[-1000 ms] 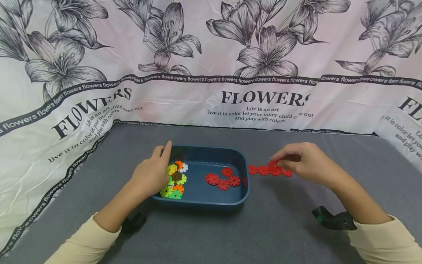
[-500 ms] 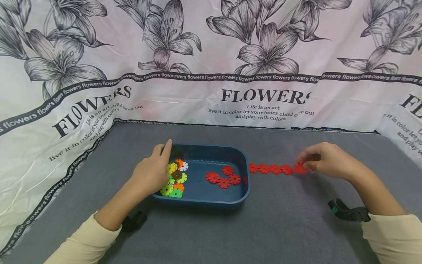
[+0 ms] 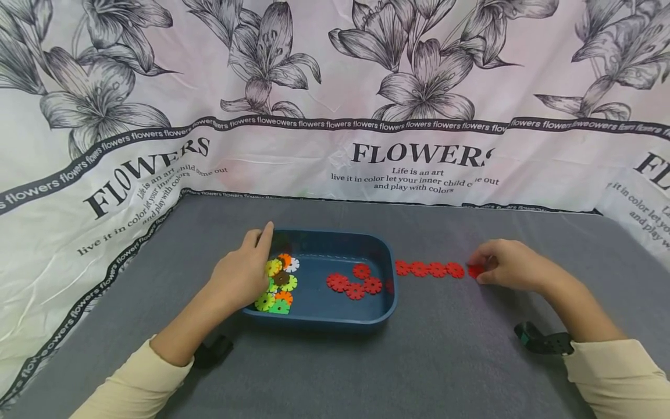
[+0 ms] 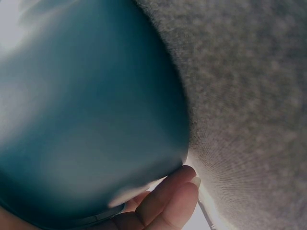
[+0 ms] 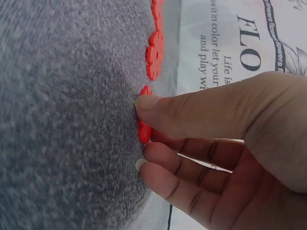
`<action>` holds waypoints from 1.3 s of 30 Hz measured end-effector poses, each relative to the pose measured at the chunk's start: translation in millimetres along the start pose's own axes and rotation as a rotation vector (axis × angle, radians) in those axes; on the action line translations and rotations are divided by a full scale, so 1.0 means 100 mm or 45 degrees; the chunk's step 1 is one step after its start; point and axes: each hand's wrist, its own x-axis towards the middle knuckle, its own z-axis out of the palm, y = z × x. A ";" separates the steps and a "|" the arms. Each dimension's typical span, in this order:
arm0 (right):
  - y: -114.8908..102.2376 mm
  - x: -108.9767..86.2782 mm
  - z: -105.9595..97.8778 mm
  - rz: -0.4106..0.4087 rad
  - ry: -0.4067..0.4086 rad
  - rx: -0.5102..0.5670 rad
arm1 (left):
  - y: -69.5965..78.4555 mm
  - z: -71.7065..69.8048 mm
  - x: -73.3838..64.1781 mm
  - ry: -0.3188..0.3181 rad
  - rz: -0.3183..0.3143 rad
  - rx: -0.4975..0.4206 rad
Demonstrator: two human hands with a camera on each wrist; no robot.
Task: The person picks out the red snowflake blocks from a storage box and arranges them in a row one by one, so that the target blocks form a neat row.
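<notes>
My left hand [image 3: 239, 274] grips the left end of a blue plastic tray [image 3: 335, 323], and in the left wrist view its fingers [image 4: 165, 203] lie against the tray's outer wall. At the right, my right hand [image 3: 515, 266] pinches a red flower-shaped disc [image 3: 474, 271] down at the cloth. That disc sits just past the right end of a row of red notched discs [image 3: 437, 269], with a small gap between. In the right wrist view, the thumb covers part of the pinched red disc [image 5: 145, 133]; the nearest disc of the row [image 5: 155, 55] lies beyond it.
Inside the tray, several red discs [image 3: 355, 291] lie toward the right, and a mixed pile of yellow, green, orange, white and brown discs [image 3: 280, 282] lies at the left. A grey cloth [image 3: 419, 361] covers the table; a flower-printed curtain [image 3: 293, 157] stands behind.
My right hand has moved right from over the row to its right end, carrying a red disc down to the cloth. The left hand and tray stay put.
</notes>
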 end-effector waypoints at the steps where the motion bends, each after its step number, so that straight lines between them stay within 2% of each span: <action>1: -0.01 0.00 0.01 -0.010 0.008 0.001 | 0.00 0.00 0.00 -0.001 0.000 0.000; 12: -0.04 0.01 0.04 -0.096 0.016 0.005 | 0.00 0.02 0.00 0.014 0.005 0.003; 32: -0.06 0.02 0.04 -0.125 0.032 -0.019 | 0.00 0.03 0.00 0.016 -0.001 0.007; 39: -0.17 0.03 0.01 -0.146 0.069 -0.025 | 0.00 0.02 0.00 0.022 0.003 0.012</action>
